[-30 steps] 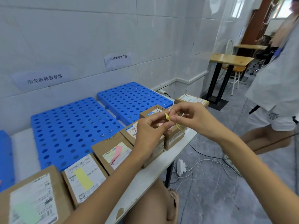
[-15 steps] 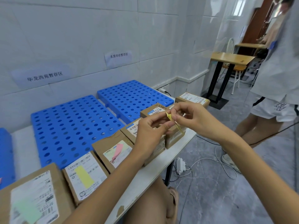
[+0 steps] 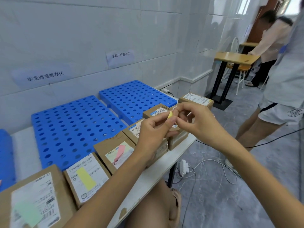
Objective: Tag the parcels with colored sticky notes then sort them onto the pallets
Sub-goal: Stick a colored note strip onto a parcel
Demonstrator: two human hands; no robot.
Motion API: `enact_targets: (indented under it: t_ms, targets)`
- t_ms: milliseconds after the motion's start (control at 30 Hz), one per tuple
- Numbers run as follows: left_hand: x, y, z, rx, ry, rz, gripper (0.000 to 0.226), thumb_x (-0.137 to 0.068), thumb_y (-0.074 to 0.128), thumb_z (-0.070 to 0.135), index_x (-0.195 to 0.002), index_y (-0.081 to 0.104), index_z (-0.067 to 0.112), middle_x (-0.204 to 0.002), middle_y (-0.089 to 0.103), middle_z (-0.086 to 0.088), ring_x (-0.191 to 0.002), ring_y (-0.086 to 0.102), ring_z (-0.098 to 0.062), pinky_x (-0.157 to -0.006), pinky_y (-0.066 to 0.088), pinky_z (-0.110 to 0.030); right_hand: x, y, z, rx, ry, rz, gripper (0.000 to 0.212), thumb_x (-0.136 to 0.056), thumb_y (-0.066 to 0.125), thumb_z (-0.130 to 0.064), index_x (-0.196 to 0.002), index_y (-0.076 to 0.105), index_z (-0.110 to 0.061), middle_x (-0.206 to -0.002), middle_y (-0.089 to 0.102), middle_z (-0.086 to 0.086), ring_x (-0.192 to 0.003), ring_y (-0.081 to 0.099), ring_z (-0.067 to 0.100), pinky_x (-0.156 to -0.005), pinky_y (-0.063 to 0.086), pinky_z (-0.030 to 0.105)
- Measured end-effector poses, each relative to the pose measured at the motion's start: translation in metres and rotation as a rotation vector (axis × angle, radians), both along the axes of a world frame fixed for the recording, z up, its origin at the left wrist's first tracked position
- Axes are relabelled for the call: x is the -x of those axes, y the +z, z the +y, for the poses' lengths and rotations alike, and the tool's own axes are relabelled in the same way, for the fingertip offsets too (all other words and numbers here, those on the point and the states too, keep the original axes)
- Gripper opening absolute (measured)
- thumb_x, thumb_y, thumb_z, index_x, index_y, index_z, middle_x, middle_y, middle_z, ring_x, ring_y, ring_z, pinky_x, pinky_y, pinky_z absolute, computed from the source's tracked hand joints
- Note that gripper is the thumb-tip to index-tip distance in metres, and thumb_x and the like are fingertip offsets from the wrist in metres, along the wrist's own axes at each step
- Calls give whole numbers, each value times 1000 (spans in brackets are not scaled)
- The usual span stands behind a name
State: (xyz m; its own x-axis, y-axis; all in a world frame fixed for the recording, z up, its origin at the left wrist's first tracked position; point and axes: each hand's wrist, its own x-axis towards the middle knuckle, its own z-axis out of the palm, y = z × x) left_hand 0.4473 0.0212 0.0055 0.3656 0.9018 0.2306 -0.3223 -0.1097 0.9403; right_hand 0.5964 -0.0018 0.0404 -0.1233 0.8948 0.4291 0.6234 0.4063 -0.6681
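My left hand (image 3: 153, 130) and my right hand (image 3: 195, 122) meet above the row of cardboard parcels. Between their fingertips is a small yellow sticky note (image 3: 170, 115), pinched by both hands. Below them sits an untagged parcel (image 3: 136, 130), partly hidden by my left hand. Along the table's front edge lie a parcel with a pink note (image 3: 115, 150), a parcel with a yellow note (image 3: 86, 177) and a parcel with a green note (image 3: 32, 203). Two blue perforated pallets (image 3: 72, 125) (image 3: 136, 97) lie behind them against the wall.
More parcels (image 3: 195, 100) stand at the table's right end. A third blue pallet (image 3: 5, 155) shows at the far left. Paper signs hang on the tiled wall. Cables and a charger (image 3: 183, 167) lie on the floor. Two people stand at the right near a wooden desk (image 3: 235, 58).
Both hands have kept pinching the yellow note; it now sticks up shorter between the fingertips. The standing person at the right has shifted, and another person shows behind.
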Motion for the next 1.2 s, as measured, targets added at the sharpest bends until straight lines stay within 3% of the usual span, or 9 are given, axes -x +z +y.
enact_targets:
  t_ms: [200, 333, 500, 600, 767, 900, 1033, 1200]
  targets:
    - [0, 0, -1, 10, -29, 5, 22, -94, 55, 10, -112, 67, 9, -96, 74, 0, -86, 72, -15, -78, 58, -24, 0, 1, -2, -43, -46, -15, 6, -85, 64, -12, -80, 64, -17, -64, 52, 6, -62, 44, 7, -60, 37, 14]
    - [1, -1, 0, 34, -34, -9, 23, -95, 53, 10, -113, 66, 5, -98, 74, -4, -90, 72, -16, -80, 57, -24, -1, -2, -2, -76, -54, -80, 8, -83, 66, -11, -82, 63, -18, -66, 55, -1, -64, 47, 10, -61, 38, 13]
    - [1, -3, -1, 86, -62, -34, 26, -97, 48, 9, -112, 63, -5, -78, 73, 1, -78, 71, -10, -81, 57, -23, -1, -5, -1, -115, -72, -95, 14, -80, 73, -20, -80, 60, -24, -63, 52, -4, -63, 46, 11, -58, 38, 18]
    - [2, -3, -2, 134, -94, -59, 27, -97, 48, 13, -114, 62, -2, -86, 75, -2, -83, 72, -11, -84, 57, -27, -3, -4, 0, -98, -72, -58, 18, -77, 76, -21, -77, 59, -27, -62, 50, -7, -61, 45, 9, -60, 40, 20]
    - [2, -2, -2, 201, -97, -107, 33, -96, 49, 11, -125, 56, -2, -98, 74, -4, -94, 71, -14, -72, 57, -19, -7, -2, 2, -42, -48, -3, 14, -77, 76, -16, -77, 65, -23, -60, 51, -10, -60, 44, 6, -59, 36, 16]
    - [2, -3, -3, 233, -51, -120, 21, -92, 55, 10, -110, 65, 5, -95, 75, -4, -90, 72, -13, -68, 56, -16, -7, -3, 2, -40, -35, -14, 14, -78, 76, -17, -77, 66, -27, -60, 51, -11, -61, 45, 6, -59, 37, 15]
    - [2, -4, -2, 282, 29, -146, 13, -86, 61, 10, -92, 67, 2, -79, 74, -6, -75, 72, -12, -65, 55, -15, -5, -7, 1, -51, -27, -12, 14, -78, 77, -22, -75, 64, -27, -61, 53, -10, -60, 47, 7, -58, 38, 18]
    - [2, -3, -2, 302, 20, -180, 16, -83, 62, 14, -88, 64, -1, -74, 72, -5, -71, 71, -12, -69, 59, -22, -1, -11, 0, -48, -33, 60, 15, -78, 77, -22, -74, 62, -27, -64, 55, -14, -62, 48, 6, -59, 40, 17]
